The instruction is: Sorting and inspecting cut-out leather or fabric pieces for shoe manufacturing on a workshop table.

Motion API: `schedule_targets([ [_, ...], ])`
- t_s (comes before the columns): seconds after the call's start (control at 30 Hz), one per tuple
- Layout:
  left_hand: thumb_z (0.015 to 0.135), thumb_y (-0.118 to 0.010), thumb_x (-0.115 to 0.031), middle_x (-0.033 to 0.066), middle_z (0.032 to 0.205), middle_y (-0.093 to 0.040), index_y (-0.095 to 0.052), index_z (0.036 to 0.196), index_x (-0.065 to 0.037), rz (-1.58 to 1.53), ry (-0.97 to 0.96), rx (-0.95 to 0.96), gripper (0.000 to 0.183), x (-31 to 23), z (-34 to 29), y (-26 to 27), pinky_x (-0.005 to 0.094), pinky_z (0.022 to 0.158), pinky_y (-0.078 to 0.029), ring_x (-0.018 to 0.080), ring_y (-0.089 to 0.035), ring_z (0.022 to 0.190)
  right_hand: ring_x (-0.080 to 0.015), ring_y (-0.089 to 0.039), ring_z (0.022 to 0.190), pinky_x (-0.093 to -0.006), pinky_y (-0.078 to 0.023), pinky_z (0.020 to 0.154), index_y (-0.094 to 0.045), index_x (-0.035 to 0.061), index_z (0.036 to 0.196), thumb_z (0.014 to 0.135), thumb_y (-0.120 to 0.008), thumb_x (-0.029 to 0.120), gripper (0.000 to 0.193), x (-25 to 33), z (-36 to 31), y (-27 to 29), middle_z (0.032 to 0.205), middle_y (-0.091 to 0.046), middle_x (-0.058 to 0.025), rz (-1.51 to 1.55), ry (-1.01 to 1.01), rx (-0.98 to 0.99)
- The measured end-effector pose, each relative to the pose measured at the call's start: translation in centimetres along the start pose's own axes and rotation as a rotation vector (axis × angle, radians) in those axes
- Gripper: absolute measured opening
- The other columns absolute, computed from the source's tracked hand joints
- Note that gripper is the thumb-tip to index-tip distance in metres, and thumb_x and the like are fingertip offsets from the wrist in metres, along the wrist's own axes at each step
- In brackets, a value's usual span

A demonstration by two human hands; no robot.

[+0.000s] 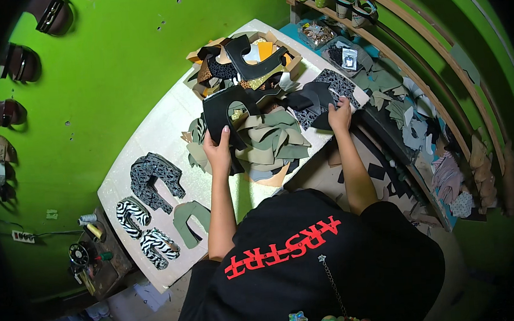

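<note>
My left hand grips a black U-shaped shoe-upper piece, its thumb on top of the material. Over to the right, my right hand pinches a dark shoe-upper piece by its edge, beside black-and-grey patterned pieces. Between my hands lies a loose heap of olive-green cut pieces. Just beyond it, a cardboard box overflows with black, leopard, yellow and gold scraps. On the left of the white table rest a patterned stack, zebra-striped stacks and green curved pieces.
A sewing machine with thread spools stands at the lower left. On the right, a wooden rack curves past a bench piled with fabric scraps. Finished shoes hang on the green wall.
</note>
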State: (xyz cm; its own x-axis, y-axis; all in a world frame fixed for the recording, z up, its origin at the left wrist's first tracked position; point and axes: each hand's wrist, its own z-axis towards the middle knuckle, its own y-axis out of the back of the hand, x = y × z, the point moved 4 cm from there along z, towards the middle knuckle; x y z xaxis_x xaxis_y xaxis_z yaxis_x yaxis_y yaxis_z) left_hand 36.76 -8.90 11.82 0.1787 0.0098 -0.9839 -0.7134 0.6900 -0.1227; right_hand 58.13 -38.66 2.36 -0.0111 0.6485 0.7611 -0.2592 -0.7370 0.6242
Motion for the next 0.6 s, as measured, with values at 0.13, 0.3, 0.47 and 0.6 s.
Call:
schedule_targets([
  [0.13, 0.083, -0.060, -0.011, 0.0048, 0.095, -0.060, -0.055, 0.103, 0.002, -0.001, -0.002, -0.005, 0.024, 0.3, 0.1, 0.3, 0.0224, 0.076, -0.042, 0.0090, -0.054, 0.084, -0.0361, -0.051, 0.098, -0.0414, -0.043, 0.082, -0.046, 0.0120, 0.112, 0.072, -0.064, 0.020, 0.045, 2.7, -2.0, -0.5, 0.115, -0.043, -0.0162, -0.063, 0.142, 0.090],
  [0.3, 0.083, -0.060, -0.011, 0.0044, 0.094, -0.060, -0.055, 0.103, 0.002, -0.001, -0.007, 0.001, 0.024, 0.2, 0.2, 0.5, 0.0226, 0.075, -0.042, 0.0087, -0.054, 0.083, -0.0341, -0.053, 0.095, -0.0416, -0.047, 0.076, -0.045, 0.0179, 0.117, 0.066, -0.071, 0.023, 0.058, 6.0, -2.3, -3.0, 0.112, -0.045, -0.0136, -0.111, 0.303, 0.322],
  [0.47, 0.083, -0.060, -0.011, 0.0030, 0.092, -0.060, -0.055, 0.101, 0.001, 0.016, 0.002, -0.014, 0.023, -0.4, 0.0, 0.5, 0.0223, 0.074, -0.042, 0.0081, -0.053, 0.081, -0.0300, -0.056, 0.091, -0.0402, -0.048, 0.071, -0.055, 0.0147, 0.106, 0.066, -0.071, 0.022, 0.044, 5.7, -2.0, -4.8, 0.103, -0.047, -0.0094, -0.325, 0.307, 0.450],
  [0.6, 0.083, -0.060, -0.011, 0.0028, 0.092, -0.060, -0.055, 0.101, 0.001, -0.020, -0.019, -0.030, 0.023, -0.6, -0.2, 1.1, 0.0220, 0.073, -0.042, 0.0080, -0.053, 0.080, -0.0291, -0.057, 0.088, -0.0398, -0.048, 0.070, -0.063, 0.0093, 0.090, 0.070, -0.067, 0.021, 0.023, 6.3, -2.1, -4.0, 0.094, -0.054, -0.0097, -0.196, 0.353, 0.302],
])
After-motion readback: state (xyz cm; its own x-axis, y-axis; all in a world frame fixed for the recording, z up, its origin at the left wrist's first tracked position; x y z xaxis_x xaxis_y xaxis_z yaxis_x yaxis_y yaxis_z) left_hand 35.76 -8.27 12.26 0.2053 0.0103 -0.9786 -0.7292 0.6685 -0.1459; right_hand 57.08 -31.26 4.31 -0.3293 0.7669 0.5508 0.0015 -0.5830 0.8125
